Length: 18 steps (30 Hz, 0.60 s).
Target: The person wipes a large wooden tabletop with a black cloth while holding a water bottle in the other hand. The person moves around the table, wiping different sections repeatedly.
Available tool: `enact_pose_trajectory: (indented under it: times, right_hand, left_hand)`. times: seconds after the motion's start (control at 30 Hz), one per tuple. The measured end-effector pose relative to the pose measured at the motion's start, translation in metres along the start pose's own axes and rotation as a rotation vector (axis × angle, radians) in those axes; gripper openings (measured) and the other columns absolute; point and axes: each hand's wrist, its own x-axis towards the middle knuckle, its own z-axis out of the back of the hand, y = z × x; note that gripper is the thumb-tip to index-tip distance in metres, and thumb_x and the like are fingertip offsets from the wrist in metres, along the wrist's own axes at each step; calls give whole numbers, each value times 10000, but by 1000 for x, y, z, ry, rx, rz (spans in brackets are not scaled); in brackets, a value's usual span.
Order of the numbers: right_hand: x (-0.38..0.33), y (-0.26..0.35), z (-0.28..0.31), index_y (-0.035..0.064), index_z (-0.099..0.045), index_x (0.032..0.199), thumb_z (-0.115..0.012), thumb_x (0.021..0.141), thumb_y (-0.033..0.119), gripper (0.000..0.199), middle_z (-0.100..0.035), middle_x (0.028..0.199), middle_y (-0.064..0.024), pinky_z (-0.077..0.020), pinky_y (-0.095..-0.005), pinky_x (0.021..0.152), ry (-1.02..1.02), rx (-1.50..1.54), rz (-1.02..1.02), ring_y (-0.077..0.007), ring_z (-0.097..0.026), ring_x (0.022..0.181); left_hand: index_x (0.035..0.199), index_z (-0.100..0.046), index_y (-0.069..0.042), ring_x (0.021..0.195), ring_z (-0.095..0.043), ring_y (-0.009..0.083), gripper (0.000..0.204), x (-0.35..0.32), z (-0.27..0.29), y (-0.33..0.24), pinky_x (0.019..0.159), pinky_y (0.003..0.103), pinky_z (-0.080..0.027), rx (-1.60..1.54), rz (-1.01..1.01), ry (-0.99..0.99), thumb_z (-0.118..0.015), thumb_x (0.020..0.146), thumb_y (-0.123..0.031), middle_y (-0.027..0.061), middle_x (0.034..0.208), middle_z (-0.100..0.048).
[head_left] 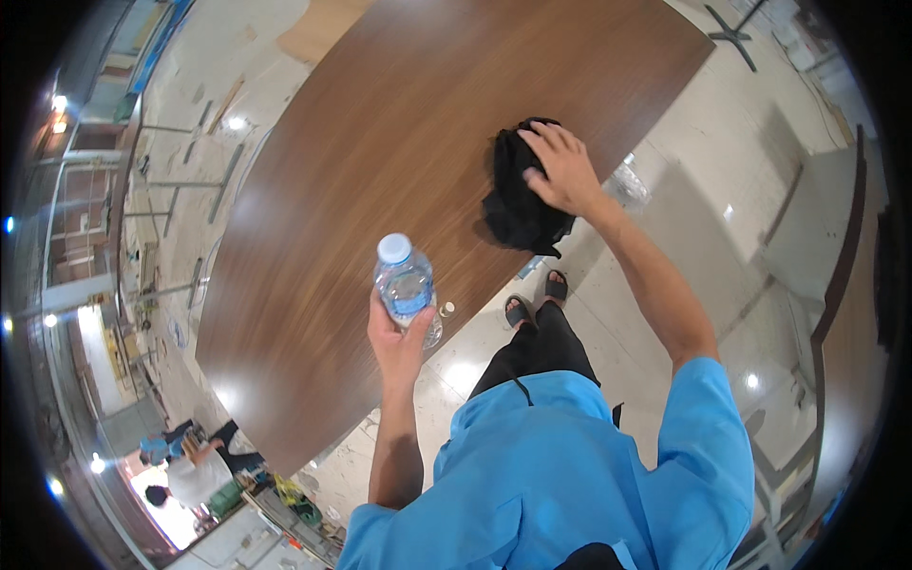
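My left hand [396, 334] is closed round a clear plastic water bottle [407, 285] with a white cap and a blue label, held upright near the table's edge. Beside it, a small pale round piece [447, 309] sits on the brown wooden table [361, 161]. My right hand [564, 173] rests on a crumpled black cloth bag [521, 201], fingers stretched out over its top and not wrapped round it. Part of the bag lies hidden under that hand. The bag slumps over near the table's front edge.
Past the table's edge, a clear plastic wrapper [630, 182] shows by my right forearm. Another table [850, 313] stands at the right. Metal frames [228, 180] lie on the floor at the left. People [195, 475] are at the lower left.
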Motion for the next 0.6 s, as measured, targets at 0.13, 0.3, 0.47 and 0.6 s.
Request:
enact_pose_trajectory:
  times: [0.13,0.3,0.47,0.6]
  right_hand:
    - [-4,18,-29,109,-554,1397,-663,885,494,649,-429,1513,-208,-281,-600,1150,-117,-154,324,-419,-360,1419]
    - [0,11,-42,60,-656,1178,-700,832,97,351,-642,1095,-139,-519,-413,850,-534,31,-53,-400,-613,965]
    - [16,21,-14,14,-641,1191,-726,953,290,374,-732,982,-88,-599,-364,766,-214,1614,-708,-255,-726,870]
    - [-1,68,-11,23,-643,1130,-686,984,359,370,-719,988,-80,-619,-382,748,-270,1621,-890,-199,-717,859]
  left_hand:
    - [1431,-480,18,1134,-626,203,746,14,-4,5,1004,347,-474,81,-1,44,-835,798,-157,128,1245,-655]
    - [1448,-469,17,1180,-625,242,772,30,1,9,1039,367,-459,186,-17,100,-840,801,-182,165,1287,-654]
    - [1422,-533,-64,1152,-625,291,739,57,8,-2,996,420,-473,586,-328,229,-864,777,-208,126,1250,-665]
    - [1415,-556,-115,1147,-586,328,737,73,9,-16,973,444,-442,850,-479,330,-860,752,-225,109,1255,-645]
